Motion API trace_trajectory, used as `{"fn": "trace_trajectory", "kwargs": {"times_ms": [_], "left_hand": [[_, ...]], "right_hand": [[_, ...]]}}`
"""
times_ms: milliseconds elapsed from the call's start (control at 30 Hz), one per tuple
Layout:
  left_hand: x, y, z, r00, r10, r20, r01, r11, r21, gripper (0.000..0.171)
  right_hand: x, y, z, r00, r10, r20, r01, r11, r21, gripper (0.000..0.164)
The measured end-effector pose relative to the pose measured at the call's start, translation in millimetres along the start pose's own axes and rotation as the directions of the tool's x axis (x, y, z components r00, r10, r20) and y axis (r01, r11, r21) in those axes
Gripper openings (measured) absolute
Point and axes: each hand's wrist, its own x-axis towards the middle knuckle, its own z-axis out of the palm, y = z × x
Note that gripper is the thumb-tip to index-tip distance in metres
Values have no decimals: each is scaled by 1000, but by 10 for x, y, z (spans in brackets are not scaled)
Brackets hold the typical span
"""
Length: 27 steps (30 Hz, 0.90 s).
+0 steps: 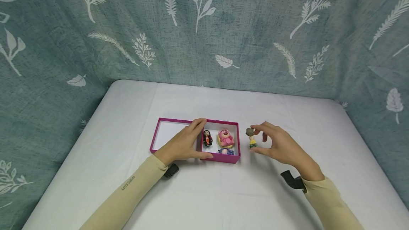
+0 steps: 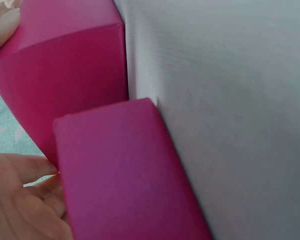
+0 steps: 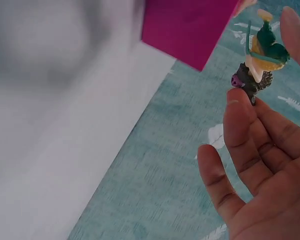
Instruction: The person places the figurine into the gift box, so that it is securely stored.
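A magenta box (image 1: pixel 220 158) with white inside holds several small figurines. In it are a black-haired figurine (image 1: pixel 207 138), a pink bear figurine (image 1: pixel 225 138) and a partly hidden blue-purple figurine (image 1: pixel 226 151). My left hand (image 1: pixel 184 141) spans the box's left end, fingers at the far rim and thumb at the near wall. Just right of the box, my right hand (image 1: pixel 281 144) pinches a boar-headed figurine (image 1: pixel 251 138) between thumb and fingers. In the right wrist view that figurine (image 3: pixel 264 52) shows a grey head and a yellow and green lower body.
A shallow magenta tray or lid (image 1: pixel 172 127) with a white inside lies against the box's left side, partly covered by my left hand. The white-covered table (image 1: pixel 204 194) ends at a green leaf-patterned curtain (image 1: pixel 191 63) at the back and sides.
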Motion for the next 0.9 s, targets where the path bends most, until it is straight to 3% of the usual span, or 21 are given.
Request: {"fn": "trace_trajectory", "kwargs": {"times_ms": [433, 733, 900], "left_hand": [[20, -4, 8, 1000, 2, -1, -2, 1000, 16, 121], [7, -25, 12, 1000, 4, -5, -4, 1000, 18, 120], [7, -23, 14, 1000, 3, -5, -3, 1000, 25, 120]], "right_hand": [[237, -172, 125, 999, 22, 42, -23, 999, 22, 65], [485, -290, 345, 997, -69, 44, 69, 998, 14, 67], [582, -330, 492, 994, -74, 83, 74, 997, 6, 68]]}}
